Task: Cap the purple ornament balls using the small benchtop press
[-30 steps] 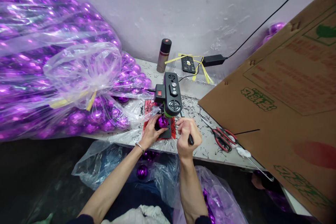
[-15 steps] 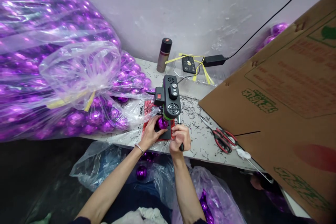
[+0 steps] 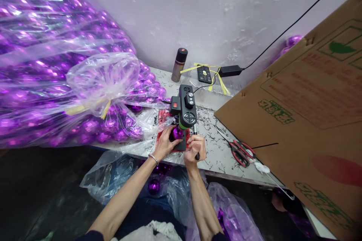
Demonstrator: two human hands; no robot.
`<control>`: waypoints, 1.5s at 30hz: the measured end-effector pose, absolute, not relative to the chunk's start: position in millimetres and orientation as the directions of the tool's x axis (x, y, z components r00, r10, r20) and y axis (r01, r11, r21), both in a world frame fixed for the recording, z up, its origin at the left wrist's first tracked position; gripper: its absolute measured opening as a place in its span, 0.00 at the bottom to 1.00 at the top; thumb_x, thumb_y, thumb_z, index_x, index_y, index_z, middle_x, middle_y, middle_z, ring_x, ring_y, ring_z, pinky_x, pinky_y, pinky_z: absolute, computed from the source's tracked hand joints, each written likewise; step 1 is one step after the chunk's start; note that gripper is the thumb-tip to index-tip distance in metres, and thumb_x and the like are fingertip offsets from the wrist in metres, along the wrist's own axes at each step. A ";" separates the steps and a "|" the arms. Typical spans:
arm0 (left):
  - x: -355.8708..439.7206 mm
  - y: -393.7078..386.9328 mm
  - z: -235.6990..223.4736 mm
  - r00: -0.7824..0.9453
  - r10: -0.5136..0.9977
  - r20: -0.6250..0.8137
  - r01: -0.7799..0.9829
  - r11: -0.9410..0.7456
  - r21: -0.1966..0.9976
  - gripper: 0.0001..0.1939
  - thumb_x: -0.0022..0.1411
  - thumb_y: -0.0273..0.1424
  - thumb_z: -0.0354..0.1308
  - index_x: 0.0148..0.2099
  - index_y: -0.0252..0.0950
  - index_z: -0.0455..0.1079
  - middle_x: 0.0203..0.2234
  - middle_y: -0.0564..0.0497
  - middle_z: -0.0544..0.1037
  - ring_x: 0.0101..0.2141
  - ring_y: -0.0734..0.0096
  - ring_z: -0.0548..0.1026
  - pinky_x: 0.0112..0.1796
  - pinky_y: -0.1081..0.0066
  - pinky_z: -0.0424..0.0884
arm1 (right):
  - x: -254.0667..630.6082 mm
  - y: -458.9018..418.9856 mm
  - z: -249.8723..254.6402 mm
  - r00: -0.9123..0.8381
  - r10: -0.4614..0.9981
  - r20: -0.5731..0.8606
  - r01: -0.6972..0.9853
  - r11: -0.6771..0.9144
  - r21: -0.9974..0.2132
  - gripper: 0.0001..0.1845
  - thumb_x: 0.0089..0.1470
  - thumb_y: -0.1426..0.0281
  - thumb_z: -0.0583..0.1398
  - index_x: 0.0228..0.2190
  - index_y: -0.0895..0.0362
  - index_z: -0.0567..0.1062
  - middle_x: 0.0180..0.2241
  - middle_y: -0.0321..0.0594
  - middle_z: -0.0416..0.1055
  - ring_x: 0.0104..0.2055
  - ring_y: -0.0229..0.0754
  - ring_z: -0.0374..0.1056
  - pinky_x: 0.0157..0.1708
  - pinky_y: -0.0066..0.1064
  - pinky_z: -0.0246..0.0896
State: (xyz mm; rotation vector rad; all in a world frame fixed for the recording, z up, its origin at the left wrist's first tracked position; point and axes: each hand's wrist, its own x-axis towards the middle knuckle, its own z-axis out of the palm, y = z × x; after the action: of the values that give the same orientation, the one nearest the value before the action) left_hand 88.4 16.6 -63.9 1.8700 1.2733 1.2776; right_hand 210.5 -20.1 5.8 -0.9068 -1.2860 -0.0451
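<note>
A small black press machine [image 3: 185,106] with a red switch stands on a red mat [image 3: 162,117] at the table's front edge. Under its head sits a shiny purple ball [image 3: 178,133]. My left hand [image 3: 164,144] is curled around that ball and holds it on the machine's black base. My right hand [image 3: 194,149] is closed on the machine's black lever handle [image 3: 196,154], just right of the ball.
A large clear bag of purple balls [image 3: 62,83] fills the left of the table. Red scissors [image 3: 240,151] lie to the right, beside a big tilted cardboard box [image 3: 305,109]. A spray can [image 3: 179,64], a power adapter [image 3: 229,70] and cable sit at the back. Plastic bags with balls [image 3: 154,186] hang below.
My right hand has swung the lever handle left and closer to the machine base. My left hand stays on the purple ball. The view has shifted slightly.
</note>
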 end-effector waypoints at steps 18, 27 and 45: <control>89.1 1.9 -72.0 0.067 0.919 0.388 0.367 -0.384 0.847 0.32 0.63 0.34 0.72 0.66 0.38 0.66 0.59 0.37 0.79 0.61 0.47 0.79 0.60 0.48 0.76 | 214.8 -20.2 77.8 0.376 0.585 0.719 0.414 0.588 -0.695 0.25 0.72 0.65 0.55 0.21 0.53 0.64 0.21 0.32 0.65 0.28 0.37 0.68 0.30 0.31 0.59; 11.4 -18.8 -32.6 0.091 0.791 0.605 0.714 -0.475 0.514 0.26 0.73 0.46 0.60 0.65 0.38 0.71 0.61 0.35 0.77 0.63 0.43 0.75 0.63 0.44 0.71 | 216.0 -27.3 73.2 0.324 0.589 0.740 0.433 0.603 -0.670 0.24 0.71 0.65 0.56 0.21 0.53 0.67 0.22 0.33 0.65 0.29 0.38 0.68 0.31 0.32 0.59; -51.7 120.6 27.9 -0.063 0.982 0.177 0.922 -0.011 0.387 0.26 0.66 0.32 0.63 0.62 0.27 0.68 0.52 0.27 0.80 0.54 0.35 0.79 0.53 0.47 0.76 | 215.1 -27.9 68.9 0.301 0.601 0.740 0.448 0.596 -0.667 0.21 0.71 0.69 0.54 0.23 0.53 0.67 0.25 0.35 0.68 0.32 0.39 0.70 0.31 0.33 0.61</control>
State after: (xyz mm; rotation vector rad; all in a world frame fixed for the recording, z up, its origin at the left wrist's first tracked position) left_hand -51.7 120.6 27.9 2.0440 2.1009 0.6164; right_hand 215.1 -27.9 68.9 -1.0040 -1.3249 0.1285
